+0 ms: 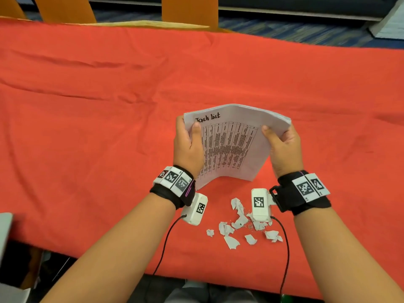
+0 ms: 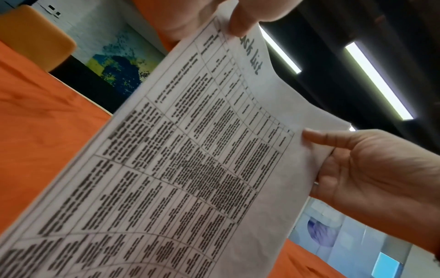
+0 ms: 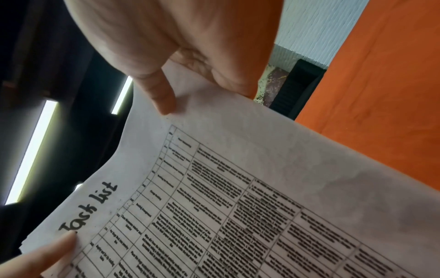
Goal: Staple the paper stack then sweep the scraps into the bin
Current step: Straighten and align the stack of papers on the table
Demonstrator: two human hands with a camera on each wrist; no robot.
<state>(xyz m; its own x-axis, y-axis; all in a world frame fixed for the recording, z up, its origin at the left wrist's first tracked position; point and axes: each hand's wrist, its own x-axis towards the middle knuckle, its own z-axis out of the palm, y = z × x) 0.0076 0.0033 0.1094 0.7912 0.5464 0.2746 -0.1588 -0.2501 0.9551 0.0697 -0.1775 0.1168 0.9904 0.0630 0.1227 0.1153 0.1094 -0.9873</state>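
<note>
A white paper stack (image 1: 231,145) headed "Task list", printed with a table, stands on its lower edge on the red tablecloth (image 1: 109,106), bowed toward me. My left hand (image 1: 188,141) grips its left side, thumb on the front page. My right hand (image 1: 282,145) grips its right side the same way. The left wrist view shows the printed page (image 2: 190,159) with the right hand (image 2: 371,165) pinching its edge. In the right wrist view the right thumb presses the sheet (image 3: 238,188). Several torn white paper scraps (image 1: 240,224) lie near the table's front edge, below the stack. No stapler is in view.
Orange chair backs (image 1: 188,12) stand beyond the table's far edge. A grey and dark object (image 1: 8,248) sits at the lower left beside the table, only partly in view. Red cloth stretches wide to the left and behind the stack.
</note>
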